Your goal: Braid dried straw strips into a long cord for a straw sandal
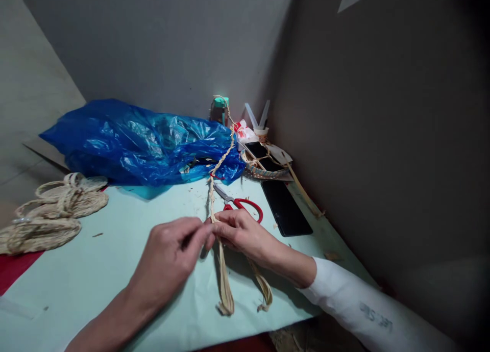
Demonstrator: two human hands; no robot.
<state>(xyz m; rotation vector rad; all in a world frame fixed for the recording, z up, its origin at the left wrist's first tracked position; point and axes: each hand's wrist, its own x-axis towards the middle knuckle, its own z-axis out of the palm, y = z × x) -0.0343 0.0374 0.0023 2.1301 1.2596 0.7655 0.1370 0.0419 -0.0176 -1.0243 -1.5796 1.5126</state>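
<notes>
Both hands meet over the table, pinching the lower end of a braided straw cord (223,158). My left hand (174,247) is closed, its thumb and fingertips on the braid from the left. From the right, my right hand (241,234) is closed on the same spot. Above the hands the braid runs up to a small green-topped container (221,109) at the wall. Below them hang loose flat strands (225,285), ending near the table's front edge. Red-handled scissors (245,205) lie just beyond my right hand, partly behind the braid.
A large blue plastic bag (141,143) lies along the back. Woven straw soles (65,209) sit at the left edge. On the right are a black phone (287,208) and a basket (264,172) holding another phone (264,155). A dark wall (383,137) borders the right side.
</notes>
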